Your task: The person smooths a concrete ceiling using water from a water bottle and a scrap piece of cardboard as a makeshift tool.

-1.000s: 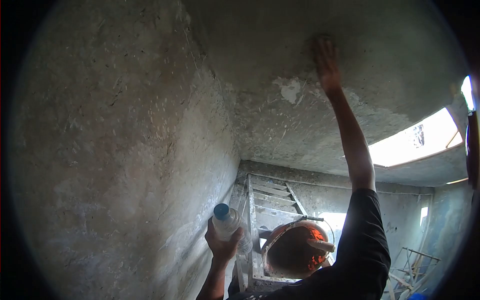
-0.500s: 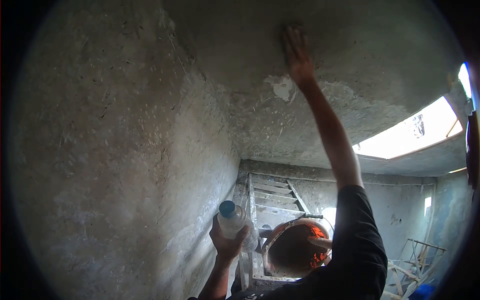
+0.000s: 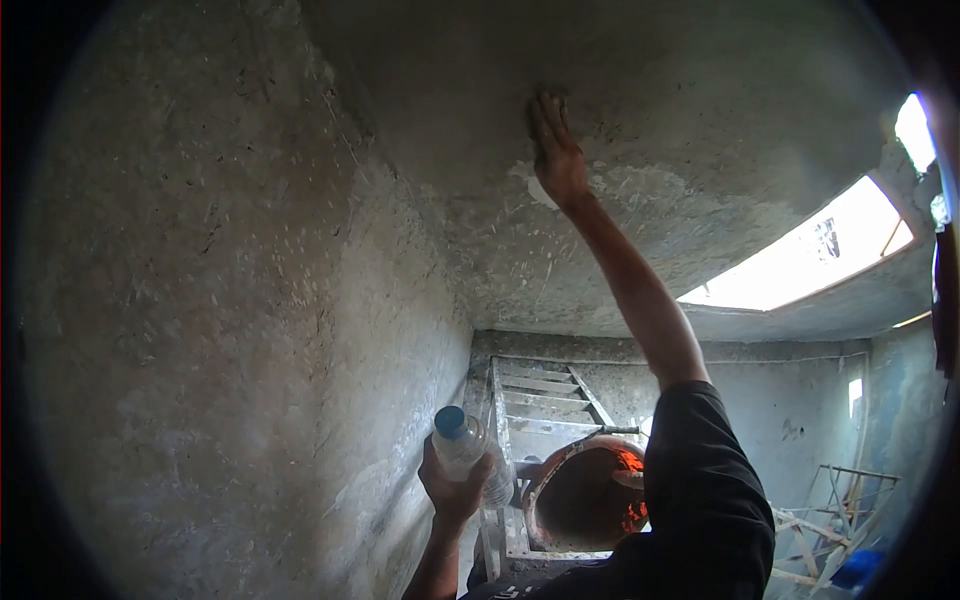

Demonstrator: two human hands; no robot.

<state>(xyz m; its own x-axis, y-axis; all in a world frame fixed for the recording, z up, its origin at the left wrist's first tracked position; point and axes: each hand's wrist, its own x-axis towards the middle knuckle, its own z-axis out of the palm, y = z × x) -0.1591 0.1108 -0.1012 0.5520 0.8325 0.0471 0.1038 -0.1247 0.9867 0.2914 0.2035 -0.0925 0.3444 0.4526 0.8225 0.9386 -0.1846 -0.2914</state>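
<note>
My left hand [image 3: 455, 488] is wrapped around a clear plastic bottle [image 3: 485, 462] with a blue cap, held upright and slightly tilted near the left wall. Overhead, my right hand [image 3: 558, 155] lies against the grey plastered ceiling [image 3: 690, 130], palm up to the surface and fingers stretched out. Its fingertips rest on a darker, smoother area, and a pale bare patch [image 3: 533, 186] shows beside the wrist. Whatever may lie under the palm is hidden.
Below me a metal ladder [image 3: 548, 387] stands with an orange, mortar-stained bucket [image 3: 585, 497] by it. A rough wall [image 3: 260, 330] rises close on the left. At right are a bright ceiling opening [image 3: 810, 250], a jumble of frames [image 3: 835, 530] and a blue object [image 3: 856, 569].
My right hand has slid along the ceiling, left and down in the view, nearer the pale patch. The view has shifted slightly. My left hand still holds the bottle.
</note>
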